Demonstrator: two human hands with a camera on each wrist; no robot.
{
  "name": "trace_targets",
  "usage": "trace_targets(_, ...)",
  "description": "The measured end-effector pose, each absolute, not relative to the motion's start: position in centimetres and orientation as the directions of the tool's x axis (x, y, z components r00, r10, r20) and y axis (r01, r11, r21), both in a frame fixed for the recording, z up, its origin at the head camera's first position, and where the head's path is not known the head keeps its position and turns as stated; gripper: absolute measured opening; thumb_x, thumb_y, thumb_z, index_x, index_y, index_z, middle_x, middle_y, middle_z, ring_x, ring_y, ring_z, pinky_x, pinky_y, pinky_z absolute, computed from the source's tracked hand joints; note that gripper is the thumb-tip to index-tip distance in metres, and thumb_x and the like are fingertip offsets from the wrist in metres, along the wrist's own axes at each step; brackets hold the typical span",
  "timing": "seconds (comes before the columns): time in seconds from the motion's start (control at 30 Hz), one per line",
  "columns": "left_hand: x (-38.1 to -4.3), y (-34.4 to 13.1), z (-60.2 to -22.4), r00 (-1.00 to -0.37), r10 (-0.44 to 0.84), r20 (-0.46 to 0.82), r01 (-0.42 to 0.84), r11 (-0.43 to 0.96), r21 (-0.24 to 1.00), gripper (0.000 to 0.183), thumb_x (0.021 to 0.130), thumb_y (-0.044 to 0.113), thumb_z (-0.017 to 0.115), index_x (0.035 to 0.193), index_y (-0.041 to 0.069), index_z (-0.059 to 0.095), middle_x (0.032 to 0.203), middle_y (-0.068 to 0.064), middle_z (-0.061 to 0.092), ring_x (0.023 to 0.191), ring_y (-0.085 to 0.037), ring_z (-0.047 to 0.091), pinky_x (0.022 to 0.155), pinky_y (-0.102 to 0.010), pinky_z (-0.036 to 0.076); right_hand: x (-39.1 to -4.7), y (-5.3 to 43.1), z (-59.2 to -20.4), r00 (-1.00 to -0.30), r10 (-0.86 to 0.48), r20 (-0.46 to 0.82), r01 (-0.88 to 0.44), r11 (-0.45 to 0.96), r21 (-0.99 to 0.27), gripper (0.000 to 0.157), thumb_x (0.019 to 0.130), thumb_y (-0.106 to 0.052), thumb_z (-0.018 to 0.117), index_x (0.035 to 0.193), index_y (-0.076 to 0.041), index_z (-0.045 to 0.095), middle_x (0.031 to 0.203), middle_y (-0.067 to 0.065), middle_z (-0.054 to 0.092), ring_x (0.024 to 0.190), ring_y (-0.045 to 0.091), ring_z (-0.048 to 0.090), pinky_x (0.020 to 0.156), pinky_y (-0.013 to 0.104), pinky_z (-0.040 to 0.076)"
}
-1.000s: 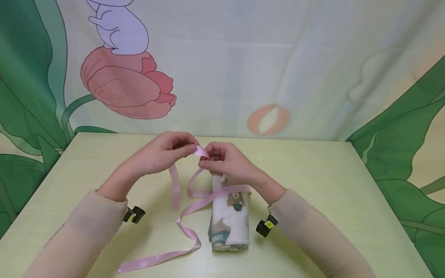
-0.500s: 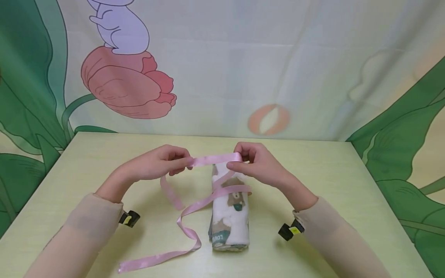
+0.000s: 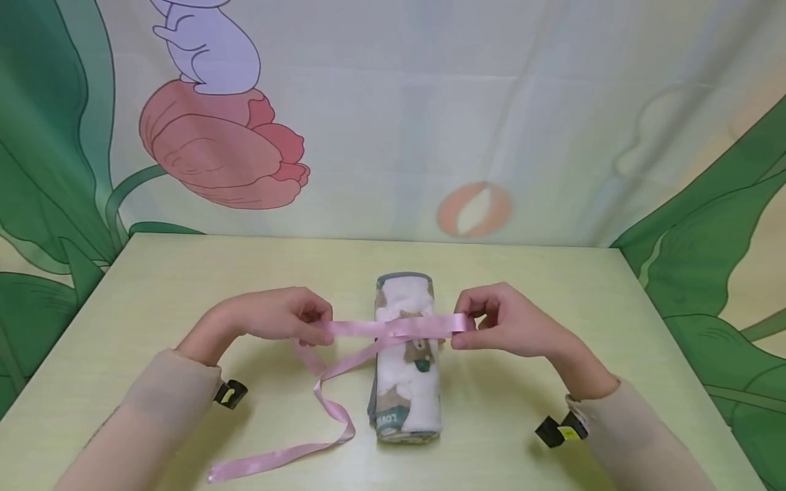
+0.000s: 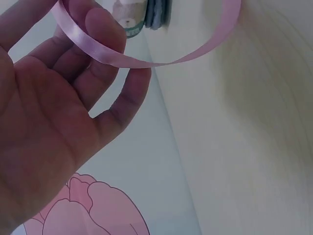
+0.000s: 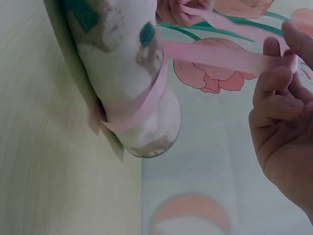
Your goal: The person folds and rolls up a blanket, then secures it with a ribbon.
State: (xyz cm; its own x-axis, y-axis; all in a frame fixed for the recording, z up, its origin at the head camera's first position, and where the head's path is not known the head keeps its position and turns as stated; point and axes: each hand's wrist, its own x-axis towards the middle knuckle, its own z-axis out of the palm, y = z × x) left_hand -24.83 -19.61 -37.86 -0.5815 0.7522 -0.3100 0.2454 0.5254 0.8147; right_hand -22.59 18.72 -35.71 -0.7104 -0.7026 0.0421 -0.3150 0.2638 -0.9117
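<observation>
Right hand [image 3: 512,322] lower, ribbon [image 3: 430,326] in pinch

On the worktop [image 3: 540,273], about midway between its side edges, lies a rolled cloth [image 3: 408,399], one end toward the far edge. The left hand [image 3: 282,315] and right hand [image 3: 512,322] pinch a pink ribbon [image 3: 430,326] across it — a loose tail [image 3: 276,458] winds toward the left edge. Behind the far edge hangs a printed curtain [image 3: 381,136].

In the head view, the pink ribbon [image 3: 424,326] hides a band of the rolled towel [image 3: 414,392], whose lettering [image 3: 388,419] is too small to read surely. The top edge cuts off the backdrop animal's head [image 3: 198,3]. In the left wrist view, the left edge crops the left hand [image 4: 54,112].
</observation>
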Motion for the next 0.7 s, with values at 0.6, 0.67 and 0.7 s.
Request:
trace_targets(0.6, -24.0, -18.4, -39.9, -0.585, 0.64, -0.498, 0.287, 0.738, 0.611, 0.016, 0.088, 0.031, 0.08, 0.089, 0.018, 0.07, 0.082, 0.004, 0.063, 0.077, -0.014, 0.054, 0.073, -0.033, 0.045, -22.8, 23.5, -36.8, -0.48, -0.862, -0.164, -0.311, 0.342, -0.887, 0.034, 0.109, -0.013, 0.05, 0.086, -0.013, 0.075, 0.066, 0.007, 0.062, 0.049, 0.008, 0.042, 0.041, 0.023, 0.035)
trace_targets(0.67, -23.6, -17.8, -40.1, -0.599, 0.612, -0.517, 0.29, 0.767, 0.572, 0.02, 0.087, 0.035, 0.08, 0.086, 0.018, 0.069, 0.078, 0.005, 0.06, 0.074, -0.013, 0.052, 0.07, -0.032, 0.043, -22.8, 23.8, -37.1, -0.463, -0.863, -0.203, -0.297, 0.366, -0.882, 0.035, 0.11, -0.014, 0.048, 0.09, -0.013, 0.076, 0.069, 0.01, 0.065, 0.051, 0.013, 0.047, 0.042, 0.023, 0.037)
trace_targets(0.7, -23.5, -17.6, -40.2, -0.605, 0.602, -0.521, 0.294, 0.777, 0.557, 0.022, 0.086, 0.036, 0.081, 0.084, 0.018, 0.068, 0.076, 0.005, 0.058, 0.072, -0.012, 0.051, 0.069, -0.032, 0.041, -22.8, 23.9, -37.2, -0.454, -0.864, -0.215, -0.292, 0.373, -0.881, 0.035, 0.111, -0.014, 0.047, 0.092, -0.013, 0.077, 0.071, 0.01, 0.067, 0.054, 0.014, 0.05, 0.042, 0.023, 0.039)
